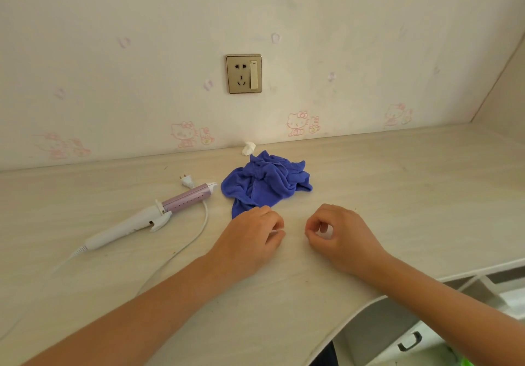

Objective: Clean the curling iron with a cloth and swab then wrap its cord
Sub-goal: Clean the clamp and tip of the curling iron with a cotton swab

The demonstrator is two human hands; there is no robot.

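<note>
A white and purple curling iron (pixel 147 218) lies on the desk at the left, barrel pointing toward a crumpled blue cloth (pixel 267 183). Its white cord (pixel 196 237) loops from the handle's left end round under the barrel to the plug (pixel 186 181) behind it. My left hand (pixel 252 237) rests on the desk just in front of the cloth and pinches a thin white swab (pixel 277 231) between its fingertips. My right hand (pixel 338 237) lies a little to the right with fingers curled, holding nothing that I can see.
A small crumpled white tissue (pixel 248 148) lies by the wall behind the cloth. A wall socket (pixel 243 73) sits above it. The light wooden desk (pixel 397 195) curves inward at the front right, with drawers (pixel 409 343) below.
</note>
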